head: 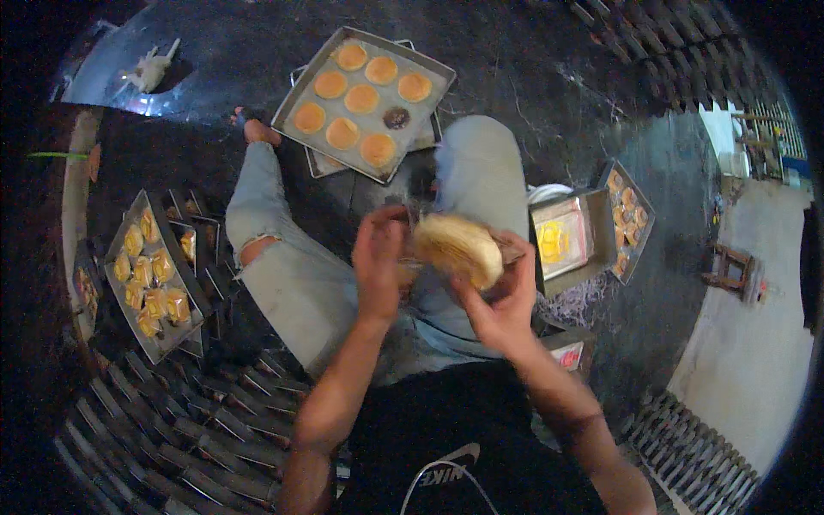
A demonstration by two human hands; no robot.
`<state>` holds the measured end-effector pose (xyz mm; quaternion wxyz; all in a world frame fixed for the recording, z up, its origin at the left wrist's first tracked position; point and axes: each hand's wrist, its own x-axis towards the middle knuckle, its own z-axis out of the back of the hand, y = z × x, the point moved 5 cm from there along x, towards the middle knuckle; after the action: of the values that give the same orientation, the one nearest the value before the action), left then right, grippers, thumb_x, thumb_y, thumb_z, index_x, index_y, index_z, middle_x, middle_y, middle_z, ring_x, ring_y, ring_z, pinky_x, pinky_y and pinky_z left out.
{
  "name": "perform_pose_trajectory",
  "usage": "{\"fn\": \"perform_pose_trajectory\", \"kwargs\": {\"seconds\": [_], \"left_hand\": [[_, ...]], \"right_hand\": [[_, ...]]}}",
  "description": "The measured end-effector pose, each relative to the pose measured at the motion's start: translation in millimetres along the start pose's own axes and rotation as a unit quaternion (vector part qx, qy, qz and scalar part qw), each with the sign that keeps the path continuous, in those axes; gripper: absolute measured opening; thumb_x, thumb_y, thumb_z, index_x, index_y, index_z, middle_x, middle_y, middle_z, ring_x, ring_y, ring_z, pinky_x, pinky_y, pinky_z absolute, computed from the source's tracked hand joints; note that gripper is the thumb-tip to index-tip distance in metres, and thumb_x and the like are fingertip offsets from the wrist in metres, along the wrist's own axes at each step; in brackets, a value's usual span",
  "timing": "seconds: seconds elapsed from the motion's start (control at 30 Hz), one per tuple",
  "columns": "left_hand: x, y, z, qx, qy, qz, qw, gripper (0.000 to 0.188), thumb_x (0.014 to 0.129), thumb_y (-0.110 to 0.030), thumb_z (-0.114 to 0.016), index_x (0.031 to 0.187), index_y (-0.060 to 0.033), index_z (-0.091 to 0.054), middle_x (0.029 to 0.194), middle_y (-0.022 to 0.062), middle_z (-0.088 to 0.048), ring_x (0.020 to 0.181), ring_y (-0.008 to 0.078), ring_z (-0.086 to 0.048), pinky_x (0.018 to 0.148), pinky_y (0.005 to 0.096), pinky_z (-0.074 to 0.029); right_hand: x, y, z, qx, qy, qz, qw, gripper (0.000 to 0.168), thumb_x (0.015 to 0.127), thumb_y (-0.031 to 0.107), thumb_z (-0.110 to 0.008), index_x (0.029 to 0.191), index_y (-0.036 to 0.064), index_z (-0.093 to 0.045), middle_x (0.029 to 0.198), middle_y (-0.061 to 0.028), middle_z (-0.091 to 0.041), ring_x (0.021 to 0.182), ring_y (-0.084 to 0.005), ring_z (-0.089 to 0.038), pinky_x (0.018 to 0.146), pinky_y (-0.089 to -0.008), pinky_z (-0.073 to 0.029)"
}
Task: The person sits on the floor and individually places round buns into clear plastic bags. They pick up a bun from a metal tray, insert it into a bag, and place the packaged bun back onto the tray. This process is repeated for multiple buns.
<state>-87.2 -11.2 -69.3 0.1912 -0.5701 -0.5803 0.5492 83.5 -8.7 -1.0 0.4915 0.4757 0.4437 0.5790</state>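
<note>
A round golden bun [460, 251] is tilted between my hands above my lap, blurred by motion. My right hand [505, 290] grips it at its right end, with the thumb below and the fingers behind. Close to the bun's left end is my left hand [380, 264], its fingers curled and blurred; whether it holds something thin is unclear. Beyond my hands, a square metal tray [412, 51] bears several golden buns [361, 98] and one dark-topped round piece [396, 118]. It rests askew on another tray [322, 166].
At left, a metal tray [138, 335] holds several wrapped buns [154, 267], beside stacked trays [206, 232]. By my right knee, a box [579, 277] contains plastic packaging with yellow print [553, 241]. Another bun tray [637, 248] stands beyond. Many trays [193, 431] are stacked lower left.
</note>
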Motion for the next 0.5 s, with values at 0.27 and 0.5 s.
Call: {"fn": "perform_pose_trajectory", "kwargs": {"seconds": [0.27,0.5], "left_hand": [[-4.8,-7.5,54.8,0.042,-0.039,-0.005,0.998,0.037,0.100,-0.023,-0.061,0.130,-0.0040,-0.053,0.124,0.0079,-0.060,0.116,0.0163,-0.056,0.100,0.0321,-0.044],[-30.0,27.6,92.0,0.128,-0.071,0.009,0.989,0.031,0.096,-0.012,-0.065,0.124,-0.0033,-0.057,0.122,0.0072,-0.062,0.115,0.0170,-0.057,0.100,0.0315,-0.043]], "right_hand": [[76.4,-76.4,-39.1,-0.421,0.214,0.121,0.873,0.069,0.078,0.007,-0.072,0.140,0.003,-0.044,0.145,-0.0239,-0.046,0.143,-0.0419,-0.032,0.115,-0.0535,-0.032],[43.5,-56.7,102.9,-0.302,-0.068,0.002,0.951,0.039,0.084,0.014,-0.071,0.119,0.000,-0.063,0.117,-0.0173,-0.066,0.114,-0.0333,-0.062,0.100,-0.0412,-0.046]]}}
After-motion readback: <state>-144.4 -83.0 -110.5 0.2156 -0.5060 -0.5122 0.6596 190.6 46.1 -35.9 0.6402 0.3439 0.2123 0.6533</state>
